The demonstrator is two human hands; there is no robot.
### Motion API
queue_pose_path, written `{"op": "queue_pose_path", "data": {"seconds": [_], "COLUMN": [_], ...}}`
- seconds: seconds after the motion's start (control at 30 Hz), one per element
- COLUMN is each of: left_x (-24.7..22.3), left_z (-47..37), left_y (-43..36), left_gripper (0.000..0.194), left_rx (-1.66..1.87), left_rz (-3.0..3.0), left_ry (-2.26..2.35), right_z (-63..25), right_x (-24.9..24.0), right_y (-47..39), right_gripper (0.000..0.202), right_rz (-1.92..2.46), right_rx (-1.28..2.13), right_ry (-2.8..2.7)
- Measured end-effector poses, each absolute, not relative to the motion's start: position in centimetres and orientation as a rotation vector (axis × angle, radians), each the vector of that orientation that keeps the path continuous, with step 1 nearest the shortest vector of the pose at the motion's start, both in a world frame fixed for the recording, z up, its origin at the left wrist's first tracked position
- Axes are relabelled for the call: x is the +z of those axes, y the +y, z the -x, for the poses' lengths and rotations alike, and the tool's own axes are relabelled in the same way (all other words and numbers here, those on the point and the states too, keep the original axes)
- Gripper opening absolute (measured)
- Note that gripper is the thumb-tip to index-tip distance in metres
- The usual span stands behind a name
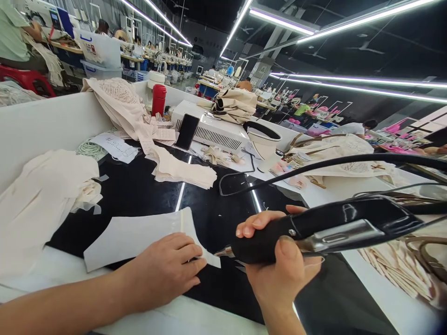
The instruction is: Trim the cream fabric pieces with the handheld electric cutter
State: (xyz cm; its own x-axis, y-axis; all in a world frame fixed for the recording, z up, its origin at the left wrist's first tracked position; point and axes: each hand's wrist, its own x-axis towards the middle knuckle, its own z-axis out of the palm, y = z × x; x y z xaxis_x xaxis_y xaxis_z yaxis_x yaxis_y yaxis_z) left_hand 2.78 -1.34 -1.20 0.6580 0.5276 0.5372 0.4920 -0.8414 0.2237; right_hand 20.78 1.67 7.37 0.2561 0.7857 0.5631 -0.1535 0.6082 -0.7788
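A pale, flat fabric piece point(139, 236) lies on the glossy black work surface point(122, 195). My left hand point(171, 265) rests on its right part, fingers bent and pressing it down, a narrow strip running up from under the fingertips. In my right hand point(279, 260) is a black handheld tool point(256, 239), fingers and thumb wrapped round its thick grip. The tool's metal tip points left and meets the right edge of the fabric piece, close to my left fingertips. A black cable arcs from the tool area over the surface.
Cream fabric piles point(52, 186) lie at the left. Stacked cut pieces point(185, 170), a phone point(187, 131), a red bottle point(159, 99) and a white machine point(209, 128) stand behind. More cream pieces point(394, 265) are at the right. People sit at sewing tables in the background.
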Motion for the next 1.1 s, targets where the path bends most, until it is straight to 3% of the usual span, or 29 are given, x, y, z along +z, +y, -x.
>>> {"op": "queue_pose_path", "data": {"seconds": [1.1], "left_x": [-0.48], "left_z": [-2.47], "left_y": [-1.44], "left_gripper": [0.027], "left_rx": [0.876], "left_rz": [-2.867], "left_ry": [0.89], "right_z": [-19.98], "right_x": [6.66], "right_y": [0.94], "right_gripper": [0.037], "right_rz": [0.649], "right_rx": [0.783], "right_ry": [-1.176]}}
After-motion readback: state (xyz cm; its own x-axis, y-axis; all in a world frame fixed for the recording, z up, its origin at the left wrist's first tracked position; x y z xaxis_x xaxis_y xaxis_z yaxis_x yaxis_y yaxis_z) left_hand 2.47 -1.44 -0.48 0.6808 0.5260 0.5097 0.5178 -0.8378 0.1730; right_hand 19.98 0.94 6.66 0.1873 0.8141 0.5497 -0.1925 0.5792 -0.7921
